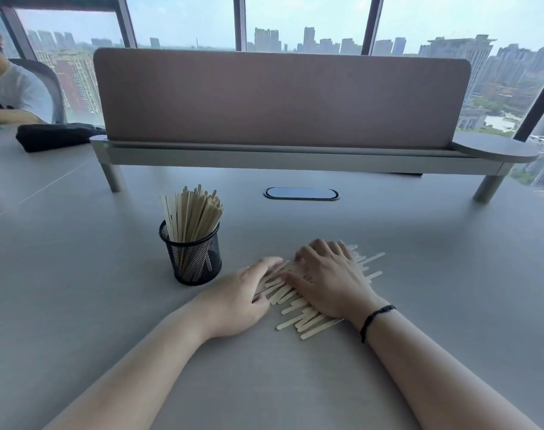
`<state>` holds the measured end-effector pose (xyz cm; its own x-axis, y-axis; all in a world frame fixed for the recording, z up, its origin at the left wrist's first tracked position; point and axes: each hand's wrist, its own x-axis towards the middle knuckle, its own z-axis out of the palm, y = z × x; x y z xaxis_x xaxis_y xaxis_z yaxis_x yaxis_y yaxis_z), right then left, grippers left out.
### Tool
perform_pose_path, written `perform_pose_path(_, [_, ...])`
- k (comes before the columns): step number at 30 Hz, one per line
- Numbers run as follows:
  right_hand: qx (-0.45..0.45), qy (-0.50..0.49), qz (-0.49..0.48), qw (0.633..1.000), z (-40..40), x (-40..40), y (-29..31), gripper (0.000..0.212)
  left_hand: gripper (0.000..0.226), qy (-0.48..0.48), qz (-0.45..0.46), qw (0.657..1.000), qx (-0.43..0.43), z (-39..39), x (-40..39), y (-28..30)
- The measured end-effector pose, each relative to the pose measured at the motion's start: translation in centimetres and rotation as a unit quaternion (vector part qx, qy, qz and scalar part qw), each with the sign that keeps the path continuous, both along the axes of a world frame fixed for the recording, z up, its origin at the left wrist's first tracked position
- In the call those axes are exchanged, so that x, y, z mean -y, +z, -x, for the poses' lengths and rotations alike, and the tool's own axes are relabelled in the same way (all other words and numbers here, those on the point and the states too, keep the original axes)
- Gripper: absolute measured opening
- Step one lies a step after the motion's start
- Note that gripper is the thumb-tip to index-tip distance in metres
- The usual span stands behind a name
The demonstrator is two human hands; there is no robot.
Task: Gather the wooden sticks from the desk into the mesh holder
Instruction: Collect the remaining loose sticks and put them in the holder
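A pile of several flat pale wooden sticks point(307, 321) lies on the grey desk point(450, 290), fanned out from front left to back right. My right hand point(329, 280) rests flat on top of the pile with fingers spread. My left hand point(242, 296) lies at the pile's left edge, its fingers curled against the stick ends. A black mesh holder point(194, 259) stands upright just left of my left hand. It holds several upright wooden sticks point(191, 212).
A brown divider panel point(280, 97) on a raised grey shelf crosses the back of the desk. An oval cable port point(301, 193) sits below it. At far left lie a black pouch point(53, 136) and another person's arm point(10, 117).
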<state>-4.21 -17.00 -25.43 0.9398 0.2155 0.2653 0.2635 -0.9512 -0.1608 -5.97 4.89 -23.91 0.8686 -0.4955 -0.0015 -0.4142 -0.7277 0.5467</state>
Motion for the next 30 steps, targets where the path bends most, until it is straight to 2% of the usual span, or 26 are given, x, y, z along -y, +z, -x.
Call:
perform_pose_path(3, [0.030, -0.032, 0.005, 0.999, -0.4, -0.5, -0.4, 0.053, 0.060, 0.031, 0.014, 0.998, 0.047, -0.2, -0.2, -0.4])
perform_pose_path(7, [0.040, -0.079, 0.011, 0.996, -0.8, -1.6, -0.4, 0.051, 0.050, 0.051, 0.099, 0.993, 0.028, -0.8, -0.1, -1.0])
perform_pose_path(10, [0.024, -0.122, 0.013, 0.992, -0.9, -2.6, -0.3, 0.054, 0.050, 0.037, 0.111, 0.992, 0.038, -0.8, 0.2, -0.8])
perform_pose_path(12, [0.010, -0.151, 0.002, 0.988, -0.9, -3.1, -0.1, 0.053, 0.068, 0.019, 0.084, 0.995, 0.043, -0.5, 0.3, -0.4])
perform_pose_path(15, [-0.022, -0.162, -0.056, 0.985, -0.8, -3.2, 0.3, 0.049, 0.110, -0.027, -0.014, 0.998, 0.058, 0.2, 0.3, 0.1])
perform_pose_path(18, [-0.084, -0.115, -0.144, 0.979, -0.5, -1.6, 1.4, 0.053, 0.126, -0.035, -0.067, 0.994, 0.083, 0.4, 0.6, 0.1])
perform_pose_path(20, [-0.145, -0.046, -0.140, 0.978, -0.1, 0.2, 2.3, 0.071, 0.124, -0.023, -0.036, 0.996, 0.076, 0.1, 0.6, -0.1])
perform_pose_path(22, [-0.204, 0.014, -0.079, 0.976, 0.6, 2.0, 2.7, 0.101, 0.117, -0.012, 0.005, 0.997, 0.072, -0.4, 0.6, -0.3])
perform_pose_path(24, [-0.224, 0.051, -0.006, 0.973, 1.4, 3.2, 2.5, 0.128, 0.106, -0.002, 0.027, 0.996, 0.085, -0.7, 0.4, -0.5])
perform_pose_path(25, [-0.218, 0.060, 0.018, 0.974, 1.6, 3.4, 2.3, 0.136, 0.100, 0.001, 0.031, 0.995, 0.095, -0.8, 0.4, -0.5])
perform_pose_path(27, [-0.187, 0.051, 0.025, 0.981, 1.9, 3.1, 1.8, 0.135, 0.088, 0.004, 0.032, 0.993, 0.112, -0.9, 0.4, -0.5])
perform_pose_path(30, [-0.117, 0.028, 0.004, 0.993, 1.8, 1.8, 1.5, 0.113, 0.077, 0.007, 0.027, 0.991, 0.128, -0.9, 0.4, -0.7])
